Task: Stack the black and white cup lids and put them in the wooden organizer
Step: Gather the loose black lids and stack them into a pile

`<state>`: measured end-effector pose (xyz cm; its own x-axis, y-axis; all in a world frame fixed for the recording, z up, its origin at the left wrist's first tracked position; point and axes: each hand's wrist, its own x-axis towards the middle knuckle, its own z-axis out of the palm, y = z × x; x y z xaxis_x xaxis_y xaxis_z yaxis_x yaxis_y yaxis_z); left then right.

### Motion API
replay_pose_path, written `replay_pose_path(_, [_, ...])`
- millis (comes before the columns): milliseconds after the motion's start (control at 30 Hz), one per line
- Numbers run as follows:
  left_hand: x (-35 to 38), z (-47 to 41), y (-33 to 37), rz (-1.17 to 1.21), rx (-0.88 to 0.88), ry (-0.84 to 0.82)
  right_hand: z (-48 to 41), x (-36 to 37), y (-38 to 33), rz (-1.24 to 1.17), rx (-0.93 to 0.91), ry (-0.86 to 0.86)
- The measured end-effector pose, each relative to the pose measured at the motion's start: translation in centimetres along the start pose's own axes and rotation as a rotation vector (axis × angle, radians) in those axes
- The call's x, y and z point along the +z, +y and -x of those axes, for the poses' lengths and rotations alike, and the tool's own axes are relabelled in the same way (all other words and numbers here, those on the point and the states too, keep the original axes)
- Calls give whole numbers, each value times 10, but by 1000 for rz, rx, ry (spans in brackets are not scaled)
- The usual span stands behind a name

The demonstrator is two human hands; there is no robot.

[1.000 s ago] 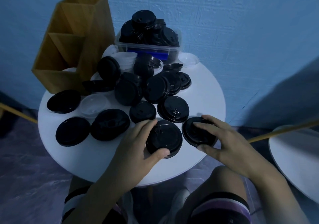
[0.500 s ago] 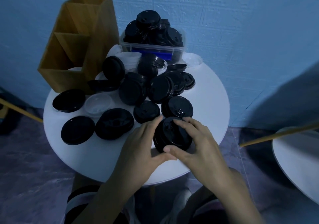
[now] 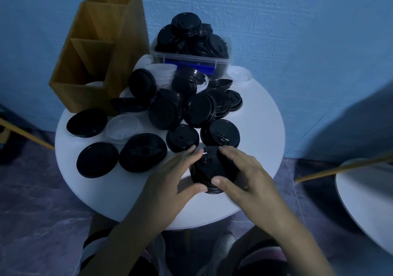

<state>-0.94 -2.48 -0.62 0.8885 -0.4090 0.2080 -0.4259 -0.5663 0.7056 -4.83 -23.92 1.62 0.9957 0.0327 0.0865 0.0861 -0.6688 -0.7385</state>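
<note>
The stack of black lids (image 3: 212,169) stands on the white round bench (image 3: 261,110) near its front edge, clasped between both hands. The left grip (image 3: 170,182) curls round the stack's left side, thumb at the near rim and fingertips at the far rim. The right grip (image 3: 253,182) does the same on the right side, its thumb pressed on the near top edge. Each grip is narrow and holds the stack; the two thumbs lie just beside each other.

The wooden organizer (image 3: 85,73) stands at the bench's far left, well apart from the hands. Its compartments open upward, and something pale shows in the front one.

A clear plastic tub (image 3: 191,60) at the far edge is heaped with black lids. A blue patch shows through its front wall; any writing there is too blurred to read.

Between the tub and the hands lies a tumbled pile of black lids (image 3: 165,112) with white lids (image 3: 163,71) mixed in, overlapping too much to count. In front of it five black lids or short stacks lie flat, and one white lid (image 3: 123,128) sits among them on the left. Another white lid (image 3: 238,74) lies just right of the tub.

A second white tabletop (image 3: 365,201) shows at the right edge.
</note>
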Motion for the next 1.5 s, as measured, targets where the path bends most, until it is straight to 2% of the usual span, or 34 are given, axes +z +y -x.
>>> replay_pose_path(133, [-5, 0, 2, 38, 21, 4, 0, -2, 2, -53, 45, -11])
replay_pose_path(267, [-1, -2, 4, 104, -33, 32, 0, -1, 6, -65, 55, -13])
replay_pose_path(667, [1, 1, 6, 18, -5, 95, 3, 3, 5, 54, -8, -14])
replay_pose_path(833, [-2, 1, 4, 2, -25, 44, 4, 4, 3, 77, -17, -9])
replay_pose_path(1100, [0, -6, 18, 172, -104, 20, -4, -3, 7, -62, 26, -44])
replay_pose_path(1233, [1, -6, 18, 164, -64, -4, -7, -15, 10, -160, 8, -107])
replay_pose_path(1300, [0, -5, 18, 160, -59, -4, -10, -23, 13, -211, 6, -58])
replay_pose_path(1367, [1, -5, 18, 163, -69, -7, -18, -28, 18, -236, 9, 87])
replay_pose_path(1433, [1, -5, 16, 161, -76, -4, -32, -31, 27, -151, -6, 208])
replay_pose_path(1500, [2, -5, 15, 177, -83, -3, -49, -31, 35, -32, -35, 199])
